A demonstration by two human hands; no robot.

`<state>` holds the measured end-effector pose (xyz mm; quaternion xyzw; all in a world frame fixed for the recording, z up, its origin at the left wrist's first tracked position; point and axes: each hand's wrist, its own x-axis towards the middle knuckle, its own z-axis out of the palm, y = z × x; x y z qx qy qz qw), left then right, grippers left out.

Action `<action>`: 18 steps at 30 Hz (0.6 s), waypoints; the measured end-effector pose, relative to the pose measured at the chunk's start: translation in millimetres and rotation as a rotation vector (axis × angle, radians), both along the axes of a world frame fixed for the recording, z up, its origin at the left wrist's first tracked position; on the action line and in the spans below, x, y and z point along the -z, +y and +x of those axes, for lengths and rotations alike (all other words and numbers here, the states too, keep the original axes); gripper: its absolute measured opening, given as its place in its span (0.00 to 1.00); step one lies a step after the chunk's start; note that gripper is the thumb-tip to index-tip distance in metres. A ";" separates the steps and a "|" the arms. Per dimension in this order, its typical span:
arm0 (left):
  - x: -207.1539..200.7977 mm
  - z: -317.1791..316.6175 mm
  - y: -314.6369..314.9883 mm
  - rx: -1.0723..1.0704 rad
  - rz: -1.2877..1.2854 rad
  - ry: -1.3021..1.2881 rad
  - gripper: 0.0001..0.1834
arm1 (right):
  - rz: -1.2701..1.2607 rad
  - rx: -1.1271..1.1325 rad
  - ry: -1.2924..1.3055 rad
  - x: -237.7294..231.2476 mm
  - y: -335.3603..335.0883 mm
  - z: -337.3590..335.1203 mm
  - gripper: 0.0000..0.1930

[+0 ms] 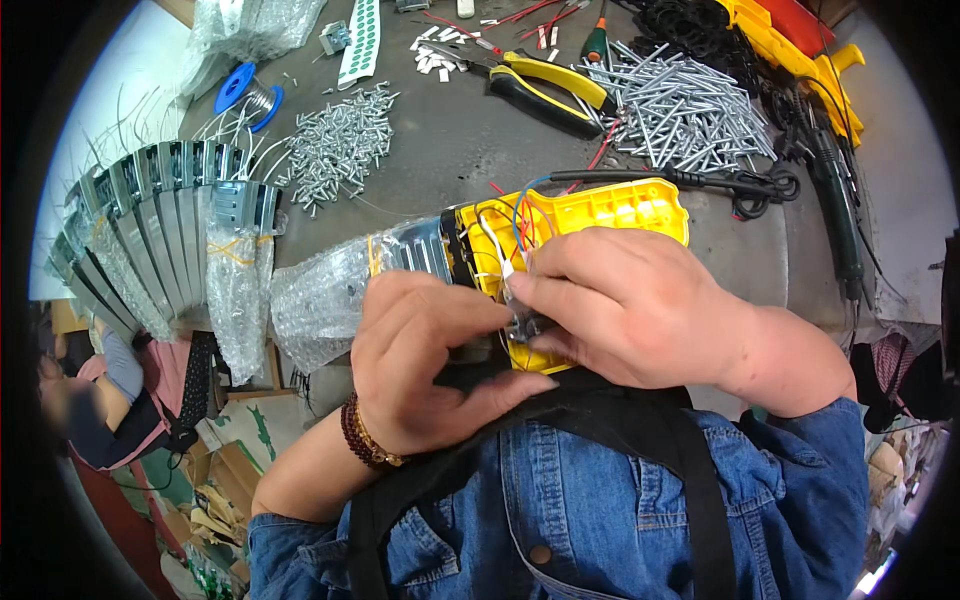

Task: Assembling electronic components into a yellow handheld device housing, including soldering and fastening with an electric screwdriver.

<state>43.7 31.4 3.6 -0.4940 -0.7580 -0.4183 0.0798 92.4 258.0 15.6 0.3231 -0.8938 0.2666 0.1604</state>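
Observation:
In front of me lies an open yellow plastic tool housing [615,208] with blue, red and white wires [527,222] inside. A metal motor section [418,248], partly in bubble wrap, joins its left end. My left hand [425,350] curls around the near left side, thumb along the near edge and index fingertip against a small dark part [524,326]. From the right, my right hand [630,310] has its fingers closed on that dark part, beside a white-sleeved wire end [507,268]. Fingers hide much of the dark part.
Long screws [690,110] and short screws [340,140] lie in piles beyond. Yellow-black pliers [548,92], a screwdriver [596,42], and a solder spool [250,98] lie farther back. Wrapped metal parts [165,235] fan out left. A black cord [640,176] crosses behind the housing. Another person [120,390] sits left.

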 end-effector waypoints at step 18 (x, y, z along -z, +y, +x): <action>8.0 -16.4 -6.4 0.047 -0.044 0.178 0.30 | -0.064 0.035 -0.044 12.4 -3.5 4.9 0.18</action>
